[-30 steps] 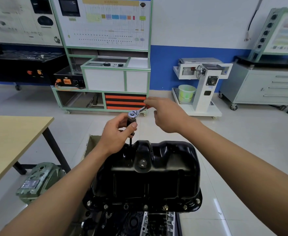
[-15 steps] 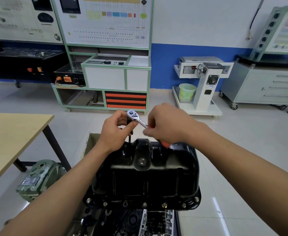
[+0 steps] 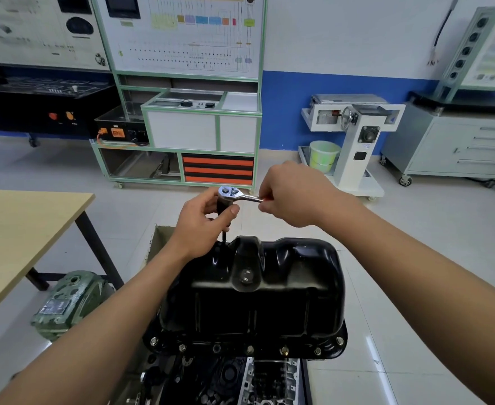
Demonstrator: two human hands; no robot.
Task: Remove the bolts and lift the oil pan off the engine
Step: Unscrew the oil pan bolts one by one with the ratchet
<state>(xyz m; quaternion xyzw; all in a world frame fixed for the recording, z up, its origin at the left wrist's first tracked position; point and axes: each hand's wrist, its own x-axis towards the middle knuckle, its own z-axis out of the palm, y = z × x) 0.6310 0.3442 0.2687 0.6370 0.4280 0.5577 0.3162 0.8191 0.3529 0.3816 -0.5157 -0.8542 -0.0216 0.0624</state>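
A glossy black oil pan [image 3: 258,290] sits upside down on the engine [image 3: 228,378] in front of me. Several bolts [image 3: 250,349] line its near flange. A chrome ratchet wrench [image 3: 234,194] stands over the pan's far left edge on a black extension that runs down behind the pan. My left hand [image 3: 202,220] pinches the black socket adapter just below the ratchet head. My right hand [image 3: 293,194] grips the ratchet's handle, which points to the right. The bolt under the extension is hidden.
A wooden table [image 3: 21,238] stands at the left, with a green engine part [image 3: 68,302] on the floor beside it. A cardboard box edge [image 3: 155,238] shows behind the pan. A green-framed training bench [image 3: 182,118], a white stand [image 3: 354,135] and a grey cabinet [image 3: 456,144] line the back.
My right hand has swung the ratchet handle back and forth: toward me over the pan half a second ago, now away again, pointing right. The left hand stayed on the adapter.
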